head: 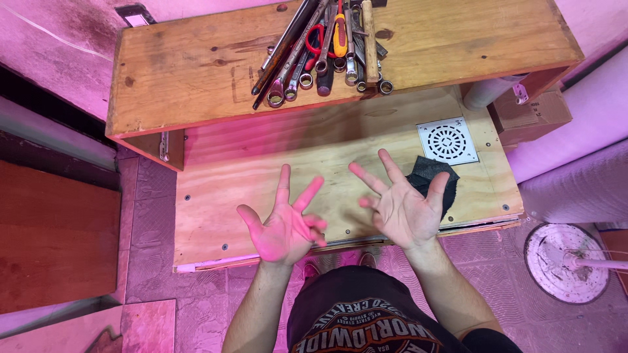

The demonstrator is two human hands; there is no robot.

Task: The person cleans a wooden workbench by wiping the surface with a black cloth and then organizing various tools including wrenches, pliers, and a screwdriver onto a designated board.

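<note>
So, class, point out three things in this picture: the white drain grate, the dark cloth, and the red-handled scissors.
white drain grate [447, 140], head view, centre of its round pattern.
dark cloth [428, 171], head view, upper part left of the thumb.
red-handled scissors [316, 34], head view, red handle loop.

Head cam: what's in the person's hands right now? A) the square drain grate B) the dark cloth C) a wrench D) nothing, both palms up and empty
D: the left hand and right hand are both open with fingers spread, above the plywood board; the tools lie on the upper shelf.

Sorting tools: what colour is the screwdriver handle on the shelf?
The screwdriver handle is orange and yellow, seen in the head view.
</note>
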